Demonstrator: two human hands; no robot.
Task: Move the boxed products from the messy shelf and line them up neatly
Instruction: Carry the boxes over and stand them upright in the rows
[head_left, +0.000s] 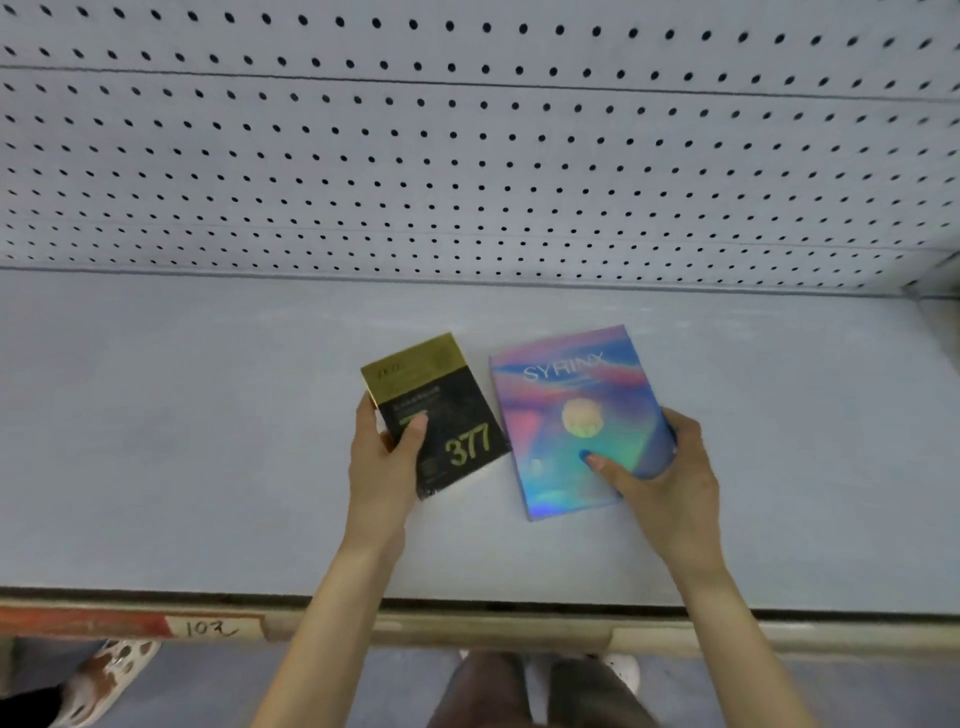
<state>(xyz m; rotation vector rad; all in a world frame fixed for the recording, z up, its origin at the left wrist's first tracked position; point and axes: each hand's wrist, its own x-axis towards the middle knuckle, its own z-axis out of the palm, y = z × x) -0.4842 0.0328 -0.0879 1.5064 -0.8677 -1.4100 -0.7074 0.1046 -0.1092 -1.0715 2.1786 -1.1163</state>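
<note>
Boxes, two of them, sit side by side near the middle of a pale shelf (208, 441), seen from the head camera looking down. The black box (457, 431), with a gold top band and "377" in yellow-green, is turned a little so its top leans left. The left hand (384, 467) grasps it at its left edge, thumb pressed on the front face and fingers (366, 415) wrapped behind the edge. Just to its right, with a narrow gap between them, is the larger holographic box (566, 405), marked "SYRINX", pink and blue with a round pale emblem. The right hand (670, 478) grasps its lower right corner, thumb on the front, fingers curled around the right edge. Whether either box rests flat on the shelf or is slightly lifted cannot be told. Behind stands a white pegboard (467, 156). A strip (208, 629) along the shelf's front edge bears handwritten "102".
</note>
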